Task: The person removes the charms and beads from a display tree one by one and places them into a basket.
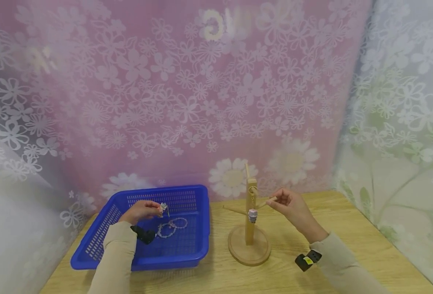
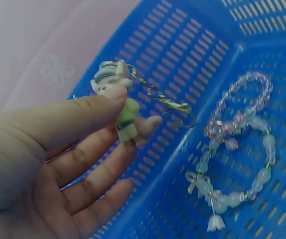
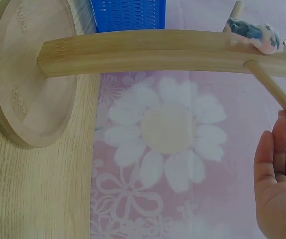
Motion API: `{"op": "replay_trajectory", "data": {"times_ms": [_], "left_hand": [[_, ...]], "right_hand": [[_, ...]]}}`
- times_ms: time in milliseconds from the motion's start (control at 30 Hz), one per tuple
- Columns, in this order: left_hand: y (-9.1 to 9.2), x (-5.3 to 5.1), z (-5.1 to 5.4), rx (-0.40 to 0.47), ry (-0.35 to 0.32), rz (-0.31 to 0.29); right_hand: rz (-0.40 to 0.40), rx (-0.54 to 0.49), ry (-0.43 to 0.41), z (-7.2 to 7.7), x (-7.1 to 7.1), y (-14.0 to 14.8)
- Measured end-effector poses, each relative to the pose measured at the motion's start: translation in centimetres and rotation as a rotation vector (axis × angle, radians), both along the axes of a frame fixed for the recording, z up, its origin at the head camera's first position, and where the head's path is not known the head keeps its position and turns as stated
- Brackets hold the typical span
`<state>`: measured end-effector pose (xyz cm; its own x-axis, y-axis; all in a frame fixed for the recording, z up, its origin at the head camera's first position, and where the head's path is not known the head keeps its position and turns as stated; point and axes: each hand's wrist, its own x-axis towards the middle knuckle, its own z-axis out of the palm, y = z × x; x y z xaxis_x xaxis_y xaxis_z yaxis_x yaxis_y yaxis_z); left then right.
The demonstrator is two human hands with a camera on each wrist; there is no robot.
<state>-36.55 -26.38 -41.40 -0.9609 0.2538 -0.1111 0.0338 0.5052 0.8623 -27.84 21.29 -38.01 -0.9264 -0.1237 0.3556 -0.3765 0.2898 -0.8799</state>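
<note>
Over the blue basket [image 1: 201, 253], my left hand [image 1: 141, 211] pinches a small figurine keychain [image 2: 128, 112] between thumb and fingers; its gold chain [image 2: 168, 102] dangles to the side. Two beaded bracelets, a bluish one [image 2: 265, 174] and a pinkish one [image 2: 267, 92], lie together on the basket floor. To the right, my right hand [image 1: 289, 206] grips one peg [image 3: 270, 87] of a wooden stand [image 1: 250, 234] near its tip. A pink and grey figurine keychain [image 1: 252, 215] hangs by its chain from an upper part of the stand, in front of the post.
The stand's round base [image 1: 234, 245] rests on the wooden table [image 1: 297, 261], right of the basket. Another peg [image 1: 234, 210] sticks out leftward, toward the basket. A pink flowered cloth [image 1: 201, 102] hangs behind the table, and a pale one [image 1: 411, 163] is at the right.
</note>
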Motion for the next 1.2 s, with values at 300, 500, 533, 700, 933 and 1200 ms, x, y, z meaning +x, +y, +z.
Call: {"op": "replay_trajectory", "data": {"times_ms": [300, 500, 533, 700, 933, 1200], "left_hand": [[-0.90, 0.27, -0.65, -0.031, -0.028, -0.031], [-1.00, 0.25, -0.63, -0.001, -0.028, -0.022], [-1.02, 0.21, -0.67, 0.000, -0.028, -0.020], [-1.01, 0.39, -0.63, -0.010, -0.024, -0.018], [-0.87, 0.42, -0.54, -0.036, -0.003, 0.075], [-0.11, 0.22, 0.15, -0.009, 0.005, 0.079]], "right_hand": [[0.015, -0.027, 0.016, -0.22, -0.03, 0.01], [0.027, -0.045, 0.027, -0.32, -0.02, 0.07], [0.028, -0.046, 0.026, -0.32, -0.02, 0.08], [0.024, -0.060, 0.020, -0.37, 0.03, 0.03], [0.015, -0.066, 0.028, -0.38, 0.17, -0.10], [0.004, -0.069, 0.012, -0.33, 0.25, -0.25]]}}
